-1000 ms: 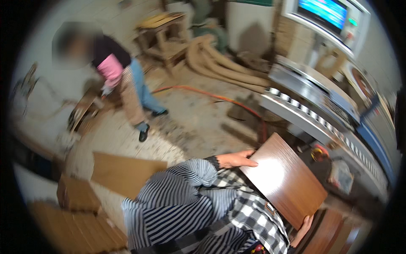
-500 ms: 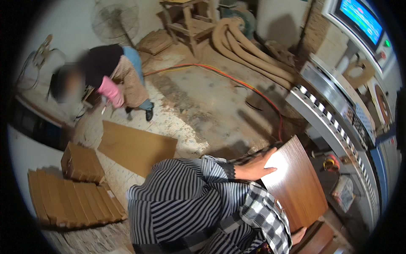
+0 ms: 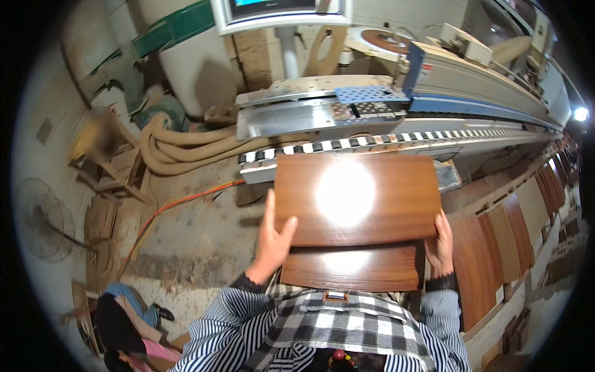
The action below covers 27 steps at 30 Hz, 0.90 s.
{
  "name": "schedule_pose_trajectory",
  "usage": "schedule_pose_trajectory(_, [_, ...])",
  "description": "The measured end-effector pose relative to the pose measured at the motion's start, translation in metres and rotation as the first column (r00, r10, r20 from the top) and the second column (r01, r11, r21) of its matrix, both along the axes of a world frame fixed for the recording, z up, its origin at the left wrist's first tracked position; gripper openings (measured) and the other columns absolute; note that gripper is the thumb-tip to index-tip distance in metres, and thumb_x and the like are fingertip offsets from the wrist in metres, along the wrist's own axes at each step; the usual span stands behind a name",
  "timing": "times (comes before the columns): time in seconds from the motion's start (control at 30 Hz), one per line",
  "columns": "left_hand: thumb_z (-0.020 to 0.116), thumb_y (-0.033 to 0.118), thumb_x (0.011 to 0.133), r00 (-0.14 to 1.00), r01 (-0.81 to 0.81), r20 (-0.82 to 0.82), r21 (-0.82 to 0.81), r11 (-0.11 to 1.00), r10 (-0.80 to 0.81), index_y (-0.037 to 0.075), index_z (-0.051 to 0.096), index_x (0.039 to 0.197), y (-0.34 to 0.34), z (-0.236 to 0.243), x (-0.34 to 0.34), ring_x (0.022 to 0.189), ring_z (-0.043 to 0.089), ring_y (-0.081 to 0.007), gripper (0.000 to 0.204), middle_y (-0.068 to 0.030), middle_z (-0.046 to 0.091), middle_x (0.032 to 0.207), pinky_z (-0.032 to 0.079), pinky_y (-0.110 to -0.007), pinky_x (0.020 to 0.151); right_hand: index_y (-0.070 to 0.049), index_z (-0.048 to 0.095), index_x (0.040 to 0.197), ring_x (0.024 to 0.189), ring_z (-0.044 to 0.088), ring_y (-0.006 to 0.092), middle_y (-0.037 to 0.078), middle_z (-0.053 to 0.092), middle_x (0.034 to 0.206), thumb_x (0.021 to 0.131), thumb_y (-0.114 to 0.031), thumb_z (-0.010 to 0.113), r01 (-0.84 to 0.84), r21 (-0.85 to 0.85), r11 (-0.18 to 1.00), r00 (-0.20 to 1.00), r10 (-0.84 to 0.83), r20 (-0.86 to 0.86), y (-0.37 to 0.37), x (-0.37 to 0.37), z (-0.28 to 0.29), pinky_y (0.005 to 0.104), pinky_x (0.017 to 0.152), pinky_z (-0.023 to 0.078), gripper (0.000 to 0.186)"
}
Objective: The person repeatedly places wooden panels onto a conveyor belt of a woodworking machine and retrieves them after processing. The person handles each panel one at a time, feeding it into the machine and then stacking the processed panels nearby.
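Observation:
A brown wood-grain panel (image 3: pixel 403 201), with a bright glare in its middle, is held out in front of me between both hands. My left hand (image 3: pixel 271 245) closes on its left end, thumb near the lower left corner and the fingers along the edge. Around the right end, near the lower corner, my right hand (image 3: pixel 441 247) is wrapped; its fingertips are partly hidden. A second brown panel (image 3: pixel 353 271) lies lower, between the held one and my checked apron (image 3: pixel 365 322). What supports this second panel cannot be seen.
A machine with a roller-like black-and-white rail (image 3: pixel 347 144) stands just beyond the panel. Stacked panels (image 3: pixel 480 257) line the right side. Thick beige hoses (image 3: pixel 186 146) and an orange cable (image 3: pixel 180 204) lie at left. Another person (image 3: pixel 127 322) bends at lower left.
My view has swung right, so the machine now lies straight ahead and the other person at lower left. The panel has turned crosswise before me, both hands staying at its ends.

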<state>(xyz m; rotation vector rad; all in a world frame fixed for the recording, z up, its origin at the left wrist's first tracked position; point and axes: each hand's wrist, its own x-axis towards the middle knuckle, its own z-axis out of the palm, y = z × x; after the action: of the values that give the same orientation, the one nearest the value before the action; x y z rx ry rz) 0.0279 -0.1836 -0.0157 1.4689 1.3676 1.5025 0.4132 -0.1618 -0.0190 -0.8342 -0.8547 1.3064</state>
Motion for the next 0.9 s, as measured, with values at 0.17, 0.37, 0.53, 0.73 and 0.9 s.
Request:
schedule_pose_trajectory(0.17, [0.061,0.035,0.09,0.662,0.086,-0.746,-0.012,0.996,-0.066,0.009,0.042,0.144,0.08,0.034,-0.05,0.144,0.022,-0.0347,0.063,-0.016,0.033,0.152,0.016,-0.046,0.117,-0.008,0.046,0.138,0.112,0.055,0.0187,0.006,0.057,0.126,0.097,-0.028,0.056,-0.036,-0.188,0.981,0.999,0.036,-0.004,0.098,-0.033,0.006,0.0397,0.097,0.044,0.046])
schedule_pose_trajectory(0.37, [0.059,0.044,0.09,0.524,-0.048,-0.851,0.021,0.999,0.043,0.019,0.047,0.142,0.141,0.017,-0.084,0.144,0.024,-0.0329,0.059,-0.0176,0.031,0.153,0.009,-0.052,0.117,-0.004,0.052,0.119,0.104,0.063,0.0314,0.018,0.059,0.124,0.099,-0.033,0.053,-0.157,-0.259,0.953,0.914,0.041,-0.403,0.167,-0.064,-0.009,0.0406,0.091,0.052,0.036])
schedule_pose_trajectory(0.53, [0.065,0.043,0.084,0.605,-0.163,-0.796,-0.092,0.982,0.026,0.019,0.054,0.136,0.181,0.027,-0.081,0.144,0.025,-0.0327,0.058,-0.0178,0.036,0.151,0.011,-0.055,0.115,0.001,0.049,0.132,0.101,0.065,0.0232,0.018,0.062,0.122,0.1,-0.023,0.051,-0.15,-0.1,0.984,0.988,0.147,-0.04,0.109,-0.044,0.02,0.0335,0.086,0.053,0.04])
schedule_pose_trajectory(0.73, [0.068,0.048,0.079,0.576,-0.211,-0.812,-0.03,0.977,0.099,0.018,0.056,0.134,0.183,0.036,-0.076,0.144,0.023,-0.0343,0.064,-0.0178,0.032,0.153,0.009,-0.055,0.116,0.002,0.06,0.118,0.105,0.063,0.0263,0.016,0.066,0.113,0.093,-0.012,0.057,0.26,0.24,0.935,0.442,-0.336,0.832,-0.029,0.015,-0.009,0.0355,0.093,0.047,0.029])
schedule_pose_trajectory(0.9, [0.062,0.047,0.087,0.633,-0.221,-0.767,-0.053,0.974,0.102,0.013,0.057,0.133,0.177,0.024,-0.089,0.143,0.024,-0.0345,0.058,-0.0154,0.04,0.149,0.005,-0.056,0.116,0.0,0.056,0.123,0.106,0.058,0.0319,0.02,0.061,0.114,0.092,-0.021,0.059,0.518,0.024,0.855,0.429,-0.284,0.858,-0.116,0.019,-0.066,0.0384,0.093,0.045,0.038])
